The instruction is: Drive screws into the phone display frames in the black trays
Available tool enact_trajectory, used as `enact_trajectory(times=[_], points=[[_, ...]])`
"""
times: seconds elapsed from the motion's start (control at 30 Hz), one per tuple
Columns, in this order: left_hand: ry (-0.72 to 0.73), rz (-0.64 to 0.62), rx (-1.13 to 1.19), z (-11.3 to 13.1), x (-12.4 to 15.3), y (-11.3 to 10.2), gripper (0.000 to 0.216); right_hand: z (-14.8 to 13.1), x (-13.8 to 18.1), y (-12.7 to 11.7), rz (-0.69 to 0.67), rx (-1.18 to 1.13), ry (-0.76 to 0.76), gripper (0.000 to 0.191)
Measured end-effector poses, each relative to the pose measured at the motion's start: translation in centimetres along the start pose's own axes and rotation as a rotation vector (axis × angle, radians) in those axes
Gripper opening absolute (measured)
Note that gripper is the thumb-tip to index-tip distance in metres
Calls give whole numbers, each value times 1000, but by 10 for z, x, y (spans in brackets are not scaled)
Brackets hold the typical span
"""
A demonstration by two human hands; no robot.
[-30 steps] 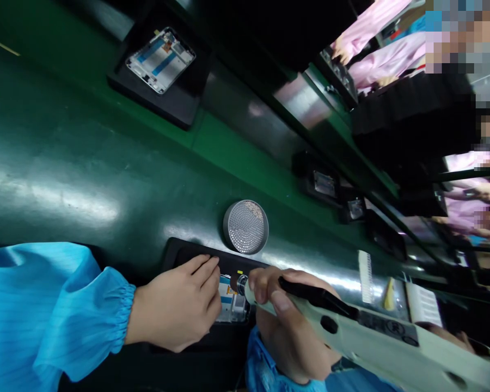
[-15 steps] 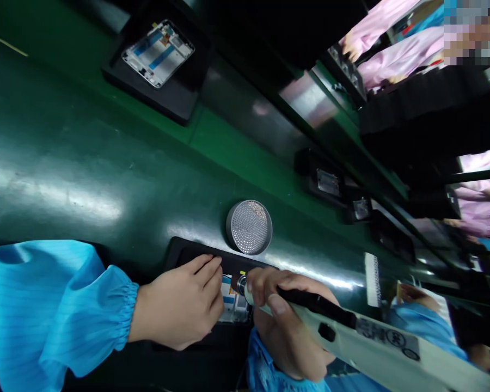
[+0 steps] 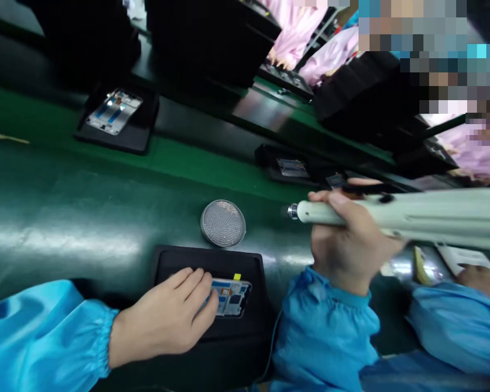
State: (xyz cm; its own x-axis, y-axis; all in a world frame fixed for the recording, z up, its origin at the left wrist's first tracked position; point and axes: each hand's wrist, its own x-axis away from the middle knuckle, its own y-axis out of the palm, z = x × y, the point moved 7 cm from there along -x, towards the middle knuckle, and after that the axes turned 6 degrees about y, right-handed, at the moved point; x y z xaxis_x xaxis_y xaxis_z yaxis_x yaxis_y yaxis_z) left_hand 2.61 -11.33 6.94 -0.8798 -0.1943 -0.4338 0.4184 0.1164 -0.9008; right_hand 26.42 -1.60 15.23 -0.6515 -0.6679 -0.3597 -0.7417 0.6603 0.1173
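My left hand (image 3: 173, 313) lies over the left part of a phone frame (image 3: 232, 299), fingers stretched out and thumb a little apart. Its palm hides that end of the frame. Beneath the frame is a black tray (image 3: 212, 254), and a yellow tab (image 3: 237, 276) stands out at the frame's upper edge. My right hand (image 3: 347, 239) is closed around a pale green electric screwdriver (image 3: 428, 209), raised to the right of the tray and apart from the phone. The driver's metal nose points left; its tip is blurred. A round grey perforated screw dish (image 3: 222, 223) sits just behind the tray.
On the green line behind, a black tray (image 3: 136, 139) carries another phone frame (image 3: 114, 111). Farther right is a second tray (image 3: 265, 163) with a frame (image 3: 293, 167). A co-worker's blue sleeve (image 3: 457, 321) is close at right. People in pink work across the line.
My right hand has lifted the electric screwdriver off the phone frame, up and to the right. My left hand stays over the frame. The whole view has turned and shifted.
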Motion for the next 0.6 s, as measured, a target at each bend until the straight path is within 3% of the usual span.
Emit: enact_trajectory(times=[0.1, 0.27, 0.4, 0.6], points=[[52, -7, -27, 11, -2, -11, 33, 29, -30, -17, 39, 84, 32, 23], [101, -24, -8, 18, -6, -27, 33, 73, -53, -38, -116, 234, 214, 24], [157, -50, 61, 19, -11, -39, 33, 74, -55, -45, -172, 230, 255, 27], [232, -152, 196, 21, -12, -44, 37, 57, -59, -43, -149, 256, 126, 19]])
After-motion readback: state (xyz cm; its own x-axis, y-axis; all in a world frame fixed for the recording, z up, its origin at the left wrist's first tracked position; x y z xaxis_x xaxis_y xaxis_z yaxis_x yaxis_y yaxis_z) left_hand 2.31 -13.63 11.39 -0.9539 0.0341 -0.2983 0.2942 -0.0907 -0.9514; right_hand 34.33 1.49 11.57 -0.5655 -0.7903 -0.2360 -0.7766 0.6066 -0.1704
